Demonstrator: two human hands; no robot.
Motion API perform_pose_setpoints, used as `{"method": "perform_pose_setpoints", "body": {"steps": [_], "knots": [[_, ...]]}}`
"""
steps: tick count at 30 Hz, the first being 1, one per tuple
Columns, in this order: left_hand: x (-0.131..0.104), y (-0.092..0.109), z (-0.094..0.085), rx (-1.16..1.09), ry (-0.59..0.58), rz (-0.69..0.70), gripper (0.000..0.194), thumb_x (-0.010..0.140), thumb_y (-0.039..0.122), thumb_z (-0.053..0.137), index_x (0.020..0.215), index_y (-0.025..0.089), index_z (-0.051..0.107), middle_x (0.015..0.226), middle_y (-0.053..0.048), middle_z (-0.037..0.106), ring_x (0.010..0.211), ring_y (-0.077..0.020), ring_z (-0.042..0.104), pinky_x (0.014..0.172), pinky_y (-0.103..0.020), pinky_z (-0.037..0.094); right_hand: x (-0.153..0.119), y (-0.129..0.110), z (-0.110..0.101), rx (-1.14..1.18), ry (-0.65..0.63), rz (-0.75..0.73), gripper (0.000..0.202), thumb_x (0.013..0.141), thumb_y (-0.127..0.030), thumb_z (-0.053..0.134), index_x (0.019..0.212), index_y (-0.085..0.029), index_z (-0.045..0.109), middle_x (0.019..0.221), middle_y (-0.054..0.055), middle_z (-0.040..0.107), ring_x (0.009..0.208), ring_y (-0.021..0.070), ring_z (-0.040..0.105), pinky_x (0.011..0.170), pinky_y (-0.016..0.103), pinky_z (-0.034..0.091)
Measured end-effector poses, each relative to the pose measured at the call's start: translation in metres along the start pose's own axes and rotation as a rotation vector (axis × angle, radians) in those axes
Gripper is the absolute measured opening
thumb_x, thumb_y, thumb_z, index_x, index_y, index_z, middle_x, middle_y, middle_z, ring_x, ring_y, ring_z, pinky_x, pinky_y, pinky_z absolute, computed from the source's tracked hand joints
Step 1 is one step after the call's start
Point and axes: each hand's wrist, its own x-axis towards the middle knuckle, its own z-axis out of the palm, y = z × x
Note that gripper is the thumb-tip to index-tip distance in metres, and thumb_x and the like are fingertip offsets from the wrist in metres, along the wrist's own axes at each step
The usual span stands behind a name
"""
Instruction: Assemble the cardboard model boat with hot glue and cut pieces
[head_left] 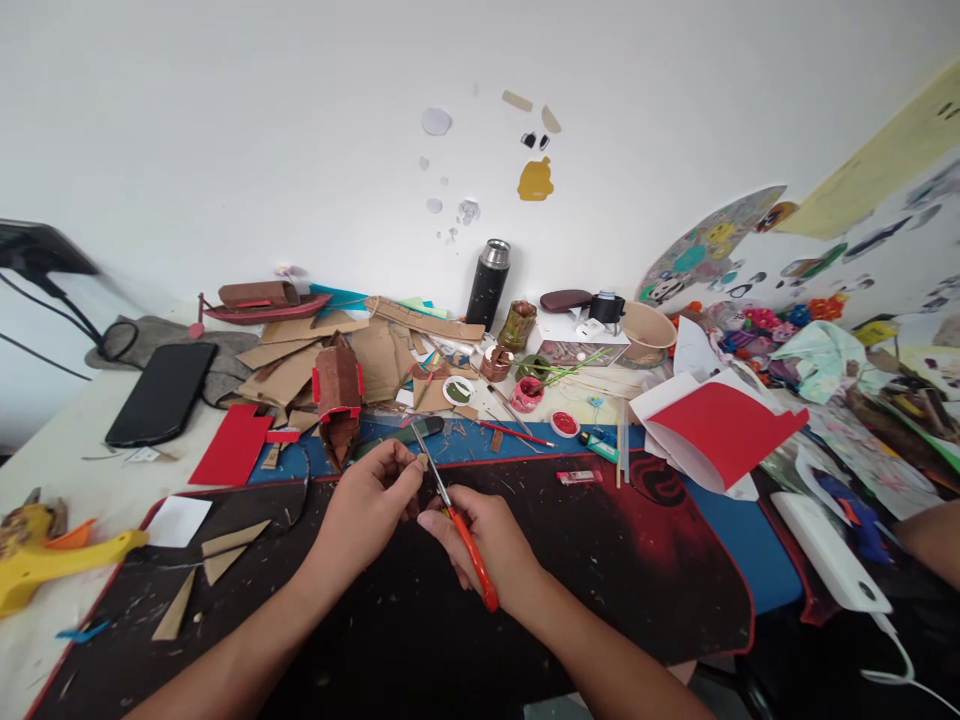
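My right hand [487, 540] is wrapped round the orange handles of a pair of scissors [471, 548], whose metal blades point up and away to the left. Beside the blades, my left hand [379, 490] pinches a small tan piece of cardboard [422, 462] between thumb and finger. Both hands are above the black mat [450, 640]. Just past my left hand stands a brown cardboard model with red strips [337, 390]. Cut cardboard pieces [229, 545] lie on the mat to the left.
A yellow glue gun [67, 550] and a black phone [161, 393] lie at the left. Open paint pots [529, 393], a black flask [489, 287] and cardboard scraps [382, 355] stand along the back. To the right are red paper [727, 430] and a white power strip [829, 550]; someone's arm [934, 535] shows at the edge.
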Motion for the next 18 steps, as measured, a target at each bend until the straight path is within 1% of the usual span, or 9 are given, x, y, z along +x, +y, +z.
{"method": "perform_pose_setpoints", "body": {"steps": [4, 7, 11, 15, 18], "knots": [[0.001, -0.002, 0.0, -0.077, -0.023, -0.03, 0.039, 0.084, 0.058, 0.069, 0.072, 0.025, 0.053, 0.052, 0.004, 0.061, 0.046, -0.015, 0.055, 0.051, -0.026, 0.044, 0.0, 0.005, -0.001, 0.065, -0.005, -0.011, 0.047, 0.092, -0.066, 0.074, 0.097, -0.02, 0.069, 0.051, -0.008, 0.052, 0.037, 0.0103, 0.05, 0.037, 0.019, 0.039], [0.002, -0.002, 0.0, -0.122, -0.032, -0.035, 0.039, 0.085, 0.058, 0.07, 0.073, 0.025, 0.052, 0.051, 0.004, 0.061, 0.046, -0.0148, 0.055, 0.05, -0.025, 0.044, 0.0, 0.007, -0.004, 0.147, -0.04, -0.023, 0.056, 0.093, -0.074, 0.067, 0.104, -0.019, 0.067, 0.057, -0.007, 0.058, 0.04, 0.0109, 0.054, 0.04, 0.02, 0.044], [0.002, -0.002, -0.001, -0.137, -0.029, -0.041, 0.041, 0.085, 0.06, 0.071, 0.074, 0.025, 0.051, 0.051, 0.004, 0.062, 0.046, -0.0147, 0.056, 0.049, -0.025, 0.044, -0.002, 0.007, -0.009, 0.204, -0.091, -0.035, 0.063, 0.09, -0.079, 0.067, 0.109, -0.018, 0.065, 0.068, -0.001, 0.068, 0.054, 0.0143, 0.066, 0.053, 0.024, 0.054], [0.002, -0.003, -0.001, -0.141, -0.031, -0.047, 0.042, 0.085, 0.061, 0.071, 0.075, 0.025, 0.051, 0.051, 0.004, 0.062, 0.046, -0.0149, 0.057, 0.049, -0.025, 0.044, -0.003, 0.009, -0.012, 0.264, -0.139, -0.033, 0.072, 0.08, -0.079, 0.079, 0.114, -0.018, 0.064, 0.083, 0.004, 0.074, 0.069, 0.018, 0.073, 0.071, 0.032, 0.061], [0.002, -0.003, -0.001, -0.139, -0.025, -0.044, 0.042, 0.084, 0.061, 0.072, 0.075, 0.025, 0.052, 0.051, 0.004, 0.061, 0.047, -0.015, 0.057, 0.049, -0.025, 0.045, -0.003, 0.012, -0.016, 0.301, -0.196, -0.036, 0.079, 0.072, -0.078, 0.086, 0.12, -0.019, 0.063, 0.091, 0.006, 0.076, 0.077, 0.021, 0.076, 0.081, 0.038, 0.061]]}}
